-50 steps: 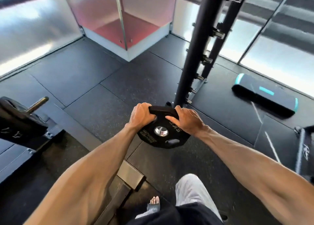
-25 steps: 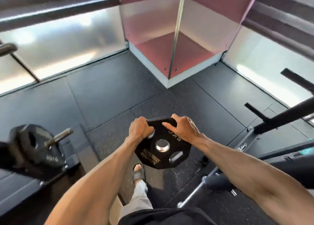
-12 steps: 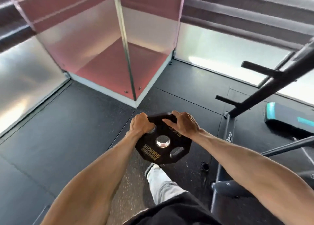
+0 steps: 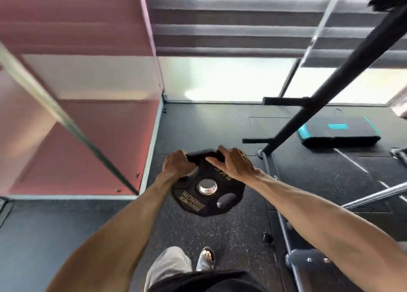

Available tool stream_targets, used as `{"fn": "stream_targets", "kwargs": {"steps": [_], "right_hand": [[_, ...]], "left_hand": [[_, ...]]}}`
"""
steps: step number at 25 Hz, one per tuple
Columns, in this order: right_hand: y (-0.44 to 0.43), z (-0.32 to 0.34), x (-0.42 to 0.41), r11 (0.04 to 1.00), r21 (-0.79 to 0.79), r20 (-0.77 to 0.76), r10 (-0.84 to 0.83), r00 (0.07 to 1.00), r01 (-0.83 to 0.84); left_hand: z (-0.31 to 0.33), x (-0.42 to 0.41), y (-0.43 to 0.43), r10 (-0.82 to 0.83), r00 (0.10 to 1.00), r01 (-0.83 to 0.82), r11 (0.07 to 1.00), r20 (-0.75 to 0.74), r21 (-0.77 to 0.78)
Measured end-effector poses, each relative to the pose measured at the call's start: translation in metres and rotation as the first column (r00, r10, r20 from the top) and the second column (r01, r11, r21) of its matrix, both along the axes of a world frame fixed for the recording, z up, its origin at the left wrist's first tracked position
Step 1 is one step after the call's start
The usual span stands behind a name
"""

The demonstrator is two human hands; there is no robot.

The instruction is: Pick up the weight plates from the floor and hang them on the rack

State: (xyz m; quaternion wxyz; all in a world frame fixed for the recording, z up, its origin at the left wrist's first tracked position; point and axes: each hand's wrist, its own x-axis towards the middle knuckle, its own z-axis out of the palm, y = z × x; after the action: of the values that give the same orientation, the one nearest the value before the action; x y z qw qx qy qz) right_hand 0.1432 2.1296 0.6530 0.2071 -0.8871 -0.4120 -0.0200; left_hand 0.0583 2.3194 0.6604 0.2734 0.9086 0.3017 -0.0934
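Note:
I hold a small black weight plate (image 4: 209, 192) with a silver centre hole in front of me, above the dark rubber floor. My left hand (image 4: 177, 163) grips its upper left rim, fingers curled through a grip hole. On the upper right rim my right hand (image 4: 233, 161) grips over the top edge. A slanted black rack post (image 4: 330, 80) with two short horizontal pegs (image 4: 284, 101) rises at the right, beyond the plate.
A pink-walled glass corner partition (image 4: 88, 119) stands at the left. Bright low windows run along the far wall. A black and teal step platform (image 4: 339, 130) lies on the floor at the right. The rack's base frame (image 4: 284, 225) runs along the floor at lower right.
The view has turned right while I walk with the plate held in both hands. The loaded plate holder at the left has left the view; the slanted rack post has come nearer.

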Motion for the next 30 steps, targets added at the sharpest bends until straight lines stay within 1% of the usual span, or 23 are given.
{"fn": "stream_targets", "kwargs": {"steps": [4,7,8,11,13,15,18,20,22,25,28,30], "right_hand": [[0.009,0.024,0.071,0.982,0.033,0.058,-0.189,0.98,0.187],[0.013,0.033,0.125,0.945,0.04,0.081,-0.325,0.942,0.323],[0.016,0.035,0.14,0.928,0.039,0.092,-0.374,0.923,0.372],[0.019,0.054,0.177,0.853,0.046,0.125,-0.522,0.844,0.52],[0.019,0.068,0.199,0.778,0.082,0.191,-0.625,0.756,0.623],[0.015,0.088,0.217,0.707,0.081,0.194,-0.703,0.684,0.703],[-0.001,0.121,0.234,0.61,0.075,0.226,-0.781,0.583,0.789],[-0.013,0.149,0.243,0.574,0.089,0.258,-0.803,0.538,0.814],[-0.029,0.179,0.252,0.56,0.122,0.292,-0.809,0.51,0.819],[-0.05,0.227,0.265,0.554,0.185,0.327,-0.814,0.48,0.812],[-0.072,0.271,0.281,0.538,0.236,0.375,-0.819,0.435,0.809],[-0.083,0.299,0.293,0.555,0.274,0.43,-0.801,0.416,0.785]], "left_hand": [[0.022,0.108,0.023,-0.206,0.978,0.206,0.978,0.014,-0.005],[0.034,0.187,0.032,-0.37,0.928,0.372,0.928,0.036,-0.031],[0.039,0.213,0.036,-0.428,0.902,0.43,0.903,0.057,-0.018],[0.056,0.28,0.04,-0.556,0.825,0.559,0.829,0.104,-0.001],[0.077,0.325,0.035,-0.645,0.756,0.646,0.763,0.109,0.031],[0.097,0.361,0.023,-0.721,0.683,0.717,0.692,0.117,0.081],[0.132,0.397,0.001,-0.784,0.604,0.78,0.619,0.146,0.098],[0.155,0.414,-0.015,-0.804,0.562,0.801,0.587,0.193,0.115],[0.182,0.428,-0.031,-0.822,0.506,0.823,0.551,0.26,0.141],[0.229,0.449,-0.055,-0.829,0.439,0.828,0.523,0.348,0.203],[0.276,0.47,-0.08,-0.815,0.397,0.817,0.524,0.421,0.242],[0.302,0.481,-0.092,-0.805,0.384,0.793,0.539,0.453,0.284]]}}
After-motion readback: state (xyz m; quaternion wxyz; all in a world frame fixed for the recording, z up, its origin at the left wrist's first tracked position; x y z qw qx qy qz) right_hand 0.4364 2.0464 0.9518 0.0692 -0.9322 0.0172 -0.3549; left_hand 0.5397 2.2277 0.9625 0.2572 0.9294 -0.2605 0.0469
